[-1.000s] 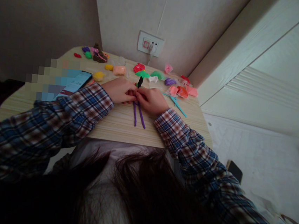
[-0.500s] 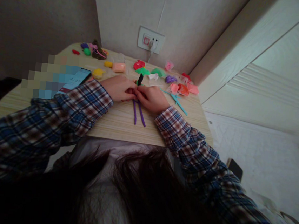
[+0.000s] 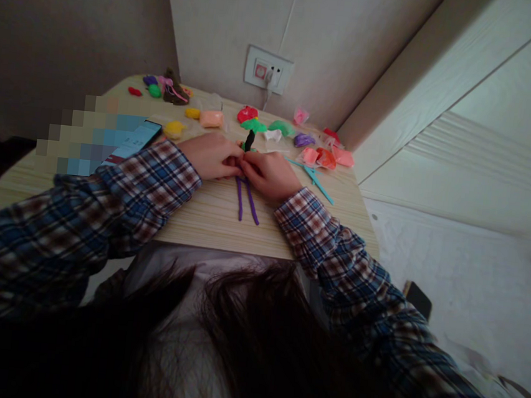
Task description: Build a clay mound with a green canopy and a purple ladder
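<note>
Two purple strips (image 3: 239, 201) run along the tabletop (image 3: 198, 217) from beneath the left hand (image 3: 211, 156) and right hand (image 3: 273, 175) toward its near edge, neither hand clearly nearer; fingers bunch nearly closed, their hold hidden.

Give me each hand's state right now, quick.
Left hand: fingers closed at the purple strands' upper end; what they pinch is hidden.
Right hand: fingers closed against the left's; its exact hold cannot be told.
</note>
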{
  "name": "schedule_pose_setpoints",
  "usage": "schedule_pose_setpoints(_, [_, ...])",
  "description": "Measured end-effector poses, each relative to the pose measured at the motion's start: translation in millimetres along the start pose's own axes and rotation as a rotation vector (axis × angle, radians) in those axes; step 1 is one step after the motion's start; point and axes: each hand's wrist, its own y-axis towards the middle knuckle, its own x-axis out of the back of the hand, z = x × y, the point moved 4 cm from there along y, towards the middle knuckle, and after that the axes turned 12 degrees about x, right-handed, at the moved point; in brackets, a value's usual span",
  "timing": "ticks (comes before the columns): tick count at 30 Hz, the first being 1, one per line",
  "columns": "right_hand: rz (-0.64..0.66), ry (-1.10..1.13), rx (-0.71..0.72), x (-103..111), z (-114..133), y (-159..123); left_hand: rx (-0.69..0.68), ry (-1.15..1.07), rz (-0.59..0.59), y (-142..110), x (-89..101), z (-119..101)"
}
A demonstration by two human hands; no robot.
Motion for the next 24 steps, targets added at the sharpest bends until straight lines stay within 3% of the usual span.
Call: schedule_pose_setpoints(24, [0.007,-0.015,0.01,0.3,0.5,-0.1,0.021,0.004,0.004,-1.3,1.1,0.2])
